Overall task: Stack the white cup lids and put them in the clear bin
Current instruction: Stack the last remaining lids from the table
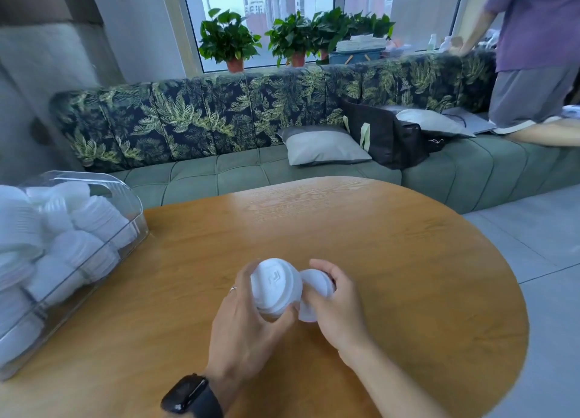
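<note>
My left hand [243,323] grips a short stack of white cup lids [274,286], top face toward me, just above the wooden table [392,260]. My right hand [337,307] holds a second white lid [315,284] right beside the stack, touching its right edge. The clear bin [125,198] stands at the table's left edge and holds several stacks of white lids [78,229]. Both hands are about a bin's width to the right of it.
A green sofa [282,173] with a leaf-print back runs behind the table, carrying a grey cushion [323,146] and a black bag [383,135]. A person [533,56] kneels on it at the far right. Potted plants [229,38] line the window sill.
</note>
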Tool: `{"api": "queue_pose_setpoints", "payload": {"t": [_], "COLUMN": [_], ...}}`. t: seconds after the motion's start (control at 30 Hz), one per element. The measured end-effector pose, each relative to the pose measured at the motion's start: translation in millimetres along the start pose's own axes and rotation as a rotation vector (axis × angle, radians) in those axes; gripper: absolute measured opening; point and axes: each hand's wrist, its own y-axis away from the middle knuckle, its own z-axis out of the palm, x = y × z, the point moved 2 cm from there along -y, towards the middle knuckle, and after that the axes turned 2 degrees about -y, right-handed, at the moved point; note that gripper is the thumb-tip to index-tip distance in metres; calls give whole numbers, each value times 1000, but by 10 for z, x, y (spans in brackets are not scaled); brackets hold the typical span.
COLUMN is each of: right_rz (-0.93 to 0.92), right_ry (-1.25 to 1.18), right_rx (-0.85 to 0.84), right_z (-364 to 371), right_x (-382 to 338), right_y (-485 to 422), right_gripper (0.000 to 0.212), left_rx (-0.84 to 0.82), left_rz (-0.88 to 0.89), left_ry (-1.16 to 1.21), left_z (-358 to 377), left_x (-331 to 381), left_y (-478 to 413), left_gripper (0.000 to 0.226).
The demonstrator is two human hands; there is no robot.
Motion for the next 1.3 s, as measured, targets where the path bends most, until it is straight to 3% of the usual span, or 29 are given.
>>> {"api": "queue_pose_setpoints", "payload": {"t": [0.07,0.3,0.43,0.8,0.97,1.13,1.3], "right_rz": [59,307,400,389,358,176,108], "right_ry": [-122,-647,-812,-899,-860,-654,-670], "right_rx": [24,-26,-79,-268,-271,-237,-181], "right_z": [95,251,303,394,404,456,462], "right_x": [17,-38,4,0,-35,-49,-69], "right_y": [27,103,164,259,279,311,322], "right_gripper": [34,30,33,45,57,54,28], "left_rx": [20,68,92,112,92,104,111], "left_rz": [-19,-60,-53,-41,27,58,104], "left_ry": [18,90,78,32,-25,-43,-65], "left_z": [-51,0,58,118,132,114,106], "left_x": [-58,-167,-133,-152,-136,-113,-112], "left_y": [12,53,28,14,8,18,35], "left_gripper": [84,82,86,93,95,90,90]}}
